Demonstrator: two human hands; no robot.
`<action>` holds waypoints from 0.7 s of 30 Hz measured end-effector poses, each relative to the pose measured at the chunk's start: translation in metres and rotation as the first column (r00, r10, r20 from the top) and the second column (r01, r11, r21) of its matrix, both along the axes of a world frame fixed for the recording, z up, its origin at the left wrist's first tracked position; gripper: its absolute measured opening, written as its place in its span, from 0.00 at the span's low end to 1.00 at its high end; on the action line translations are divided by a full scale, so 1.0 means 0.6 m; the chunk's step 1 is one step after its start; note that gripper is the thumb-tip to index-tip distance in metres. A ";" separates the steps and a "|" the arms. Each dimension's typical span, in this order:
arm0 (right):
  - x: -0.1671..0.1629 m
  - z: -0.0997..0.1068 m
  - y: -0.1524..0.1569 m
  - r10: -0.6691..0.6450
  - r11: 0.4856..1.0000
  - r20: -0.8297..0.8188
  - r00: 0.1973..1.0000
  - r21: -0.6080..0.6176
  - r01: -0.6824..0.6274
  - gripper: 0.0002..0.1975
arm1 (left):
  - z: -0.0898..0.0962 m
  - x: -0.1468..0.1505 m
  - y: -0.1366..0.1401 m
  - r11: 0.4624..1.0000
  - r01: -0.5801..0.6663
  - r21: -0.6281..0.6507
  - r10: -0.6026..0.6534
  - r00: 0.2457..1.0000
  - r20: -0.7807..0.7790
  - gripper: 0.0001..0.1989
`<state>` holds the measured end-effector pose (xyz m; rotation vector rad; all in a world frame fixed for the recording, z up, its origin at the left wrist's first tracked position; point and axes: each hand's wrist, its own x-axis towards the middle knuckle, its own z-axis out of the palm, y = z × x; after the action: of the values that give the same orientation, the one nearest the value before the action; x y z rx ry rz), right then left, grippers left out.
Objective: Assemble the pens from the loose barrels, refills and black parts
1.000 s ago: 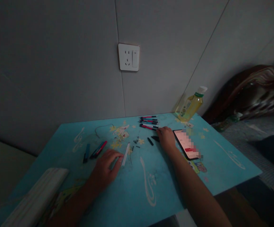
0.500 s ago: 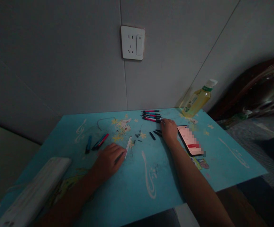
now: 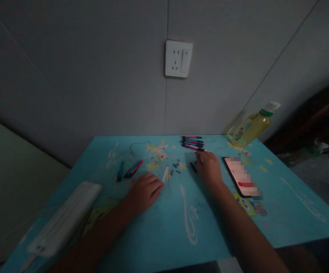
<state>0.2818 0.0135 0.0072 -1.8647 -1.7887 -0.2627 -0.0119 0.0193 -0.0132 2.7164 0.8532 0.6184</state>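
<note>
My left hand [image 3: 146, 191] rests low over the table with its fingers curled; whatever they hold is hidden. Thin white sticks [image 3: 165, 173], like pen refills, lie right by its fingertips, partly covered. Over to the right, my right hand [image 3: 209, 168] reaches down with thumb and forefinger slightly apart, beside short black pen pieces [image 3: 193, 167] that it partly covers. Just beyond those fingers lies a row of several red, blue and black pens [image 3: 193, 143]. Small dark bits [image 3: 176, 165] are scattered between the hands. A few blue and red pen barrels [image 3: 133, 169] lie left of my left hand.
A phone [image 3: 241, 178] with its screen lit lies right of my right hand. A bottle of yellow drink [image 3: 251, 127] stands at the back right by the wall. At the left is a white power strip [image 3: 68, 218]. A wall socket [image 3: 178, 58] is above the blue table [image 3: 164, 235].
The view has shifted left. My left hand has turned over, so the dark piece seen in its fingers is now hidden. My right hand has drawn slightly back from the pen row toward the black pieces.
</note>
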 end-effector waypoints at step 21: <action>-0.140 -0.026 -0.048 0.590 0.785 -0.048 0.806 -0.200 -0.586 0.12 | 0.020 0.002 -0.009 0.985 -0.175 0.004 0.175 0.983 -0.054 0.07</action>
<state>0.1979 -0.0154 -0.0086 -1.3188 -2.3785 0.1513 -0.0106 0.0139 -0.0013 2.6877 1.1141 0.5796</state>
